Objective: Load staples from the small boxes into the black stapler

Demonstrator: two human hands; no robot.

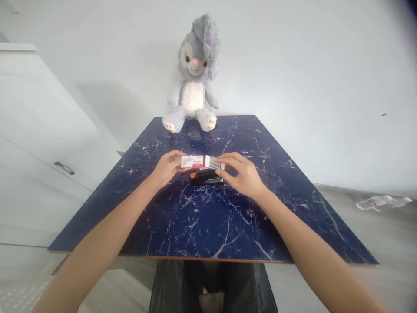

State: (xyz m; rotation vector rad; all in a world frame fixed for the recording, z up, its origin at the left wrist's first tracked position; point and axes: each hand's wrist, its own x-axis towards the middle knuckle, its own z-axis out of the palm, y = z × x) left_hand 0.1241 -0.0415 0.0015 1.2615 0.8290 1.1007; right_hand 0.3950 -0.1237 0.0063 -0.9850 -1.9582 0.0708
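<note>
The small red-and-white box [194,161] lies between the two hands, above the middle of the counter [195,226], its long axis running left to right; the left hand [167,168] grips its left end, while the right hand [241,174] pinches the grey metallic strip [215,163] that juts from its right end, in line with it; the black stapler [206,178] sits just on the near side, roughly parallel, closer to the right thumb, though contact there cannot be told; both forearms reach forward and angle inward, fingers facing each other.
</note>
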